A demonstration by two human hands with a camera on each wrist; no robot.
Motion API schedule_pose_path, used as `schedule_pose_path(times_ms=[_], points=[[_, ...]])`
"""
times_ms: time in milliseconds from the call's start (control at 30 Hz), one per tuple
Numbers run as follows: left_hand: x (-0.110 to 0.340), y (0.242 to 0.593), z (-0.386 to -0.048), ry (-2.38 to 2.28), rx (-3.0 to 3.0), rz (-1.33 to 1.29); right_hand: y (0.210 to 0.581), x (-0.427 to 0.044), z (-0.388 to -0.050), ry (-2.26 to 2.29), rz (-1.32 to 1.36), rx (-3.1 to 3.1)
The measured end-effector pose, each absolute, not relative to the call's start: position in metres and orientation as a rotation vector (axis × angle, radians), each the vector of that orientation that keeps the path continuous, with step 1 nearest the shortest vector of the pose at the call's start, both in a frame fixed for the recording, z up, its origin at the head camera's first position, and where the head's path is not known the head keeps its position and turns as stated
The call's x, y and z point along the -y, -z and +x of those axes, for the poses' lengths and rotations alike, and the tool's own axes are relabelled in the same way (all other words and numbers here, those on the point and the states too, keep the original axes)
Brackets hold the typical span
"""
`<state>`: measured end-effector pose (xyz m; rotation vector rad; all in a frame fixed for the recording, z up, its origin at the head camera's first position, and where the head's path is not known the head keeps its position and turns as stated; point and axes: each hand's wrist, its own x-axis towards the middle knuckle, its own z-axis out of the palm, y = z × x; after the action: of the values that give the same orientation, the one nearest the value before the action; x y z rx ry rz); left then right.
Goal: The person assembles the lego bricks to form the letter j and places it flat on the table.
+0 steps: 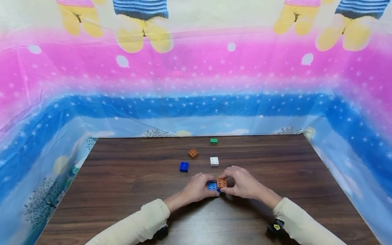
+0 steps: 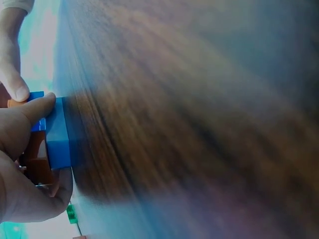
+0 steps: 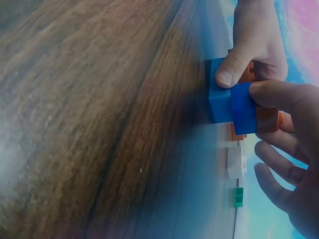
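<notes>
Orange brick (image 1: 222, 182) stacked on a dark blue brick (image 3: 244, 108), and your right hand (image 1: 244, 184) is pinching that pair, thumb nearest you. Your left hand (image 1: 197, 188) grips the light blue brick (image 1: 212, 186) underneath, probably so it won't skid. White brick (image 1: 214, 161) sits loose just past both hands.

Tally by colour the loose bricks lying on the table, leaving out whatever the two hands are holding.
Dark blue square plastic brick: 1
Orange square plastic brick: 1
White square plastic brick: 1
Green boxy plastic brick: 1
Total: 4
</notes>
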<state>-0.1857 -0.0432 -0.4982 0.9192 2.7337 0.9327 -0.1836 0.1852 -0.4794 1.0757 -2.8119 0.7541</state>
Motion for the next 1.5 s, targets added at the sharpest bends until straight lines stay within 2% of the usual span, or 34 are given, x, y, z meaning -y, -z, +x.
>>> schedule_pose_path(times_ms=[333,867,1500], points=[[0.044,0.498,-0.185,-0.918,-2.744,0.928,0.473,-0.191,-0.19,-0.957,1.117,2.79],[0.046,0.498,-0.186,-0.953,-2.706,0.923,0.459,-0.188,-0.221,-0.943,0.987,2.763],[0.046,0.497,-0.185,-0.943,-2.7,0.907,0.49,-0.186,-0.256,-0.993,0.81,2.782]])
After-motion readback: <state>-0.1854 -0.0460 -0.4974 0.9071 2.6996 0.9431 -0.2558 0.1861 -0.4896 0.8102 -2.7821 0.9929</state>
